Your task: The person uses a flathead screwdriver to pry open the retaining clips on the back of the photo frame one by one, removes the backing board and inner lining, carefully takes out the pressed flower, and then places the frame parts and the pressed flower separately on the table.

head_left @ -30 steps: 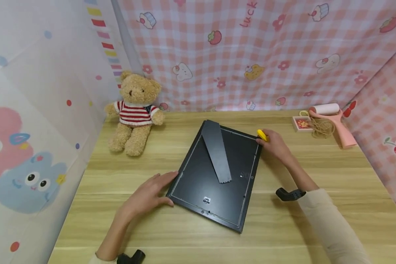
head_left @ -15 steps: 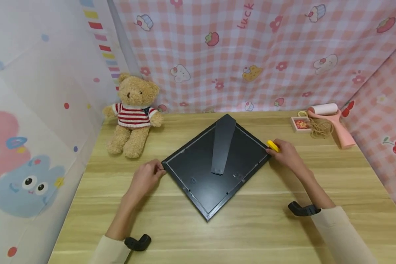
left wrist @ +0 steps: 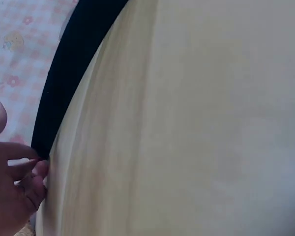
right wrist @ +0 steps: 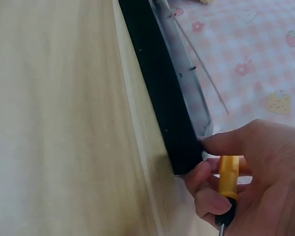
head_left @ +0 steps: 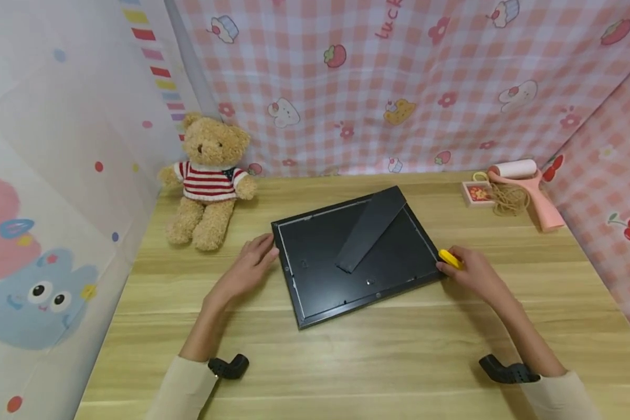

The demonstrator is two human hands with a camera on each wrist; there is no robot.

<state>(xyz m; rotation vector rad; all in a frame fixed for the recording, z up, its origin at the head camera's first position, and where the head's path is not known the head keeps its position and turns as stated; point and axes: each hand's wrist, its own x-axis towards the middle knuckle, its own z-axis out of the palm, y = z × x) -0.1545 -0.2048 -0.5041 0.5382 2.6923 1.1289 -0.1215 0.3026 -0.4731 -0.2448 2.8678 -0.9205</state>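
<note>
A black picture frame [head_left: 357, 262] lies face down on the wooden table [head_left: 399, 361], its back stand [head_left: 371, 228] pointing to the far right. My left hand [head_left: 265, 254] touches the frame's left edge near its far corner with relaxed fingers; the left wrist view shows the fingers [left wrist: 19, 179] at the end of the black frame edge [left wrist: 69, 73]. My right hand [head_left: 448, 265] holds a yellow-handled screwdriver [head_left: 450, 258] at the frame's right corner. In the right wrist view the thumb presses that corner of the frame [right wrist: 162, 103] while the fingers curl round the screwdriver [right wrist: 228, 177].
A teddy bear [head_left: 207, 175] in a striped jumper sits at the back left. At the back right lie a pink lint roller [head_left: 530, 189], a heap of rubber bands [head_left: 509, 201] and a small box [head_left: 476, 194]. Patterned cloth walls close in the table on three sides.
The frame has turned clockwise on the table, so the stand now points far right instead of far left. Both hands moved round with its corners; the screwdriver stays in the right hand.
</note>
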